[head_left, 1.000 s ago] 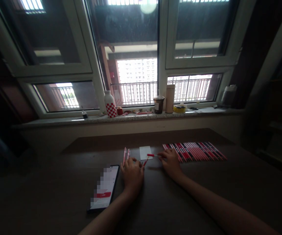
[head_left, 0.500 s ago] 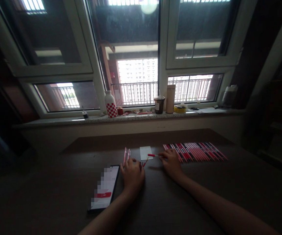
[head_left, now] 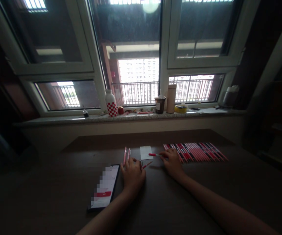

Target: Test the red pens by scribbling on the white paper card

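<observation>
My left hand (head_left: 133,174) is closed around a slim red pencil (head_left: 148,164), whose pale, pointed end sticks out to the right. My right hand (head_left: 172,162) pinches a pen with a red end (head_left: 153,154) that points left over the edge of a small white paper (head_left: 146,152). The pencil's tip and the pen are apart. Just beyond my left fingers lie two pink pens or pencils (head_left: 125,155). To the right of my right hand, several pink, red and black pencils (head_left: 197,152) lie side by side in a row.
A phone (head_left: 104,189) with a lit screen lies left of my left forearm on the dark table (head_left: 57,189). On the windowsill stand a checked bottle (head_left: 111,104), a lidded cup (head_left: 160,105), a tan flask (head_left: 171,99) and a yellow tape roll (head_left: 180,109).
The pencil in my left hand has tilted, its pale tip swinging down and to the right, away from the paper. Both hands have stayed almost in place.
</observation>
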Available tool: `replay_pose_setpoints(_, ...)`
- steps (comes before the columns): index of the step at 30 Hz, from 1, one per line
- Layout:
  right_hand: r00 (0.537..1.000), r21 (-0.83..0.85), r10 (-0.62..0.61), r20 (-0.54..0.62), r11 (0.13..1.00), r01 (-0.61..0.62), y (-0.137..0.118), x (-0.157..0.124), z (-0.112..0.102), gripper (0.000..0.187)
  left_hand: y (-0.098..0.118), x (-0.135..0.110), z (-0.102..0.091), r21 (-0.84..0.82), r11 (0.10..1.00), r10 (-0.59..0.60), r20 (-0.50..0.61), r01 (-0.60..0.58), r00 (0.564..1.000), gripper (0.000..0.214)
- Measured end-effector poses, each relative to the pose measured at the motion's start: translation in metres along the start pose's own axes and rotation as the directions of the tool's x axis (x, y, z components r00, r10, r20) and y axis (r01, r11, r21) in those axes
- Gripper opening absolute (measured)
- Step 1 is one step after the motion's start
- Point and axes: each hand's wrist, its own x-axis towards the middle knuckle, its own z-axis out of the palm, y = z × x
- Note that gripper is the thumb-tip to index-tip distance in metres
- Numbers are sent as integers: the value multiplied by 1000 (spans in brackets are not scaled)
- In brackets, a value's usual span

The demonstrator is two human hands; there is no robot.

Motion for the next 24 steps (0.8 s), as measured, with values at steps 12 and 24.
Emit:
replay_pose_setpoints(12, 1000, 17, 8, 19, 1000, -8, -4, 0, -2, 15, 1, 0, -2, -29, 999, 22, -2, -22, 1000, 17)
replay_pose_setpoints(24, 999, -83, 54, -4, 995, -54, 9, 3, -1, 17, 1, 3, -3, -60, 998, -34, -87, 29, 996, 22)
